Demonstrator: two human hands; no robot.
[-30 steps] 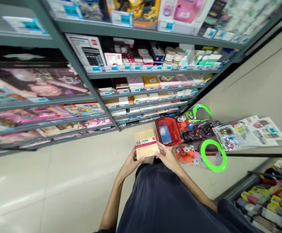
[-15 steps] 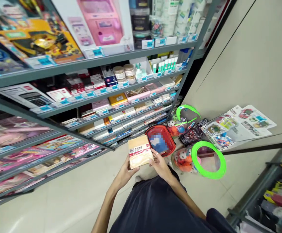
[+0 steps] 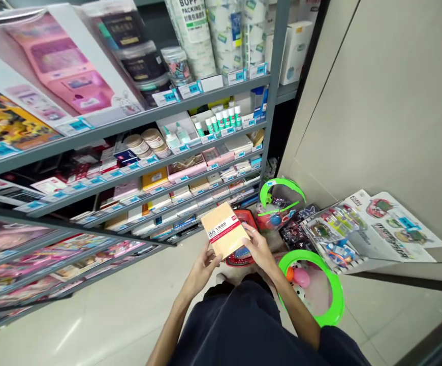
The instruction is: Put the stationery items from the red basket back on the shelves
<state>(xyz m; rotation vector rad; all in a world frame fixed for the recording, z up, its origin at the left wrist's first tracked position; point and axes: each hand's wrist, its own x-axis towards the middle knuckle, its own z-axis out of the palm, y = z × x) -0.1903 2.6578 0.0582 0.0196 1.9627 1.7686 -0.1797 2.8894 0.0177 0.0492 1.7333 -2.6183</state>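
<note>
A tan pack of B6 kraft envelopes point(image 3: 225, 231) with a red and white band is held tilted in front of my body. My left hand point(image 3: 202, 268) grips its lower left corner, thumb at the near edge. On its right side, my right hand point(image 3: 258, 248) pinches the edge with the thumb on top; a ring shows on a finger. Below the pack, a red basket point(image 3: 244, 216) stands on the floor, mostly hidden by the pack and my right hand.
Grey shelves point(image 3: 160, 111) run along the left and front, stocked with glue sticks point(image 3: 221, 120), tape rolls and boxes. Two green-rimmed bins point(image 3: 335, 300) of toys stand on the right, beside carded toys point(image 3: 392, 223) against the wall.
My view has swung to the right, so the shelf goods shift left. The envelope pack has turned a little anticlockwise and now covers more of the red basket. Both hands still hold it.
</note>
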